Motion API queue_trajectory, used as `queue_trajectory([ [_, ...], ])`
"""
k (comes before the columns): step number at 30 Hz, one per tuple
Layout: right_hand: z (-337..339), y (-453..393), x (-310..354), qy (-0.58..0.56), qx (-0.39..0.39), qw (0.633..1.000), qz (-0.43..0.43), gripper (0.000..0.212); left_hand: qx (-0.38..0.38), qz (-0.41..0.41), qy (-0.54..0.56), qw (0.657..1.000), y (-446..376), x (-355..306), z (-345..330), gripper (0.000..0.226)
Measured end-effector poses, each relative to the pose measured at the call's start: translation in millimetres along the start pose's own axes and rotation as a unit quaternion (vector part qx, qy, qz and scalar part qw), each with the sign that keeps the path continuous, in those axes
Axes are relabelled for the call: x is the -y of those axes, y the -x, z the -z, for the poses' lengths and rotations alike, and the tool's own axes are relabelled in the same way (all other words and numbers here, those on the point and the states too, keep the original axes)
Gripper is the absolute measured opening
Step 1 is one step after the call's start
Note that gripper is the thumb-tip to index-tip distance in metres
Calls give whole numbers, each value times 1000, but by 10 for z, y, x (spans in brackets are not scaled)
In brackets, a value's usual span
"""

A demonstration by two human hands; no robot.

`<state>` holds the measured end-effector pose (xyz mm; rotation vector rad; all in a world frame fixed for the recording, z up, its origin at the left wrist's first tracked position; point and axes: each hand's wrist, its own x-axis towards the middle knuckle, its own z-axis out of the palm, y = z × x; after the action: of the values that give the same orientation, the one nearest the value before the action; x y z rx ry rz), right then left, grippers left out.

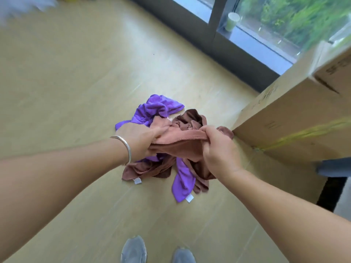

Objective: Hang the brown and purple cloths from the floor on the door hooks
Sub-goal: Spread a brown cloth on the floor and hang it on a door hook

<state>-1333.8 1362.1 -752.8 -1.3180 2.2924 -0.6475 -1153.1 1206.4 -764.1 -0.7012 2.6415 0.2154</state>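
A brown cloth [182,143] is stretched between my two hands above the floor. My left hand [140,139], with a silver bangle at the wrist, grips its left end. My right hand [216,150] is closed on its right end. Under my hands a heap of purple cloths [152,111] and more brown cloths [190,118] lies on the light wooden floor [76,82]. One purple cloth [183,181] with a white tag trails toward my feet. No door or hooks are in view.
A big cardboard box [296,118] stands at the right, close to the heap. Behind runs a dark window frame [214,33] with a green cup [232,21] on the sill. My grey shoes [133,249] show at the bottom.
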Motion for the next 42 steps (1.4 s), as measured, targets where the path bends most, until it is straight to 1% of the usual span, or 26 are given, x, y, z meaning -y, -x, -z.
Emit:
queue_trajectory([
  [2,218,-96,303,51,12,995,83,17,2,32,25,999,294,163,216,47],
  [4,392,-187,601,104,39,983,147,13,4,67,86,994,606,342,420,54],
  [5,460,-238,769,135,56,973,176,14,-1,86,105,991,793,446,522,54],
  [7,537,-308,1091,199,82,950,227,12,-16,137,97,986,1174,630,705,42],
  [9,559,-341,1383,238,81,928,274,5,-29,197,64,978,1536,794,834,23],
  [10,544,-341,1543,253,86,918,292,4,-30,222,54,973,1743,877,876,16],
  [12,465,-303,1815,301,125,895,304,8,-38,263,52,963,2152,994,909,10],
  [15,284,-192,2182,356,173,875,279,9,-61,310,68,946,2755,1107,840,23],
  [18,42,-18,2578,380,202,867,250,29,-66,353,81,930,3381,1182,615,27],
  [19,-37,36,2682,395,215,858,249,27,-66,369,88,923,3562,1202,522,27],
  [21,-224,205,2929,420,239,833,269,16,-57,403,103,907,3969,1233,299,24],
  [24,-449,512,3228,449,261,793,319,8,-26,421,117,899,4459,1200,-78,21],
  [28,-811,1017,3434,477,318,754,320,22,35,414,153,897,5005,1020,-584,23],
  [30,-1007,1244,3440,484,340,737,327,23,70,404,163,898,5202,904,-814,24],
  [32,-1209,1444,3455,504,367,700,347,19,106,403,177,892,5392,819,-1024,26],
  [33,-1299,1520,3476,514,376,684,354,23,119,407,188,886,5481,799,-1119,28],
  [34,-1363,1573,3490,519,385,676,354,27,131,410,200,880,5550,788,-1198,29],
  [38,-1660,1630,3649,499,394,687,351,37,161,420,233,862,5862,881,-1505,31],
  [42,-1926,1511,3943,484,381,690,379,37,170,431,264,846,6000,1129,-1686,31],
])
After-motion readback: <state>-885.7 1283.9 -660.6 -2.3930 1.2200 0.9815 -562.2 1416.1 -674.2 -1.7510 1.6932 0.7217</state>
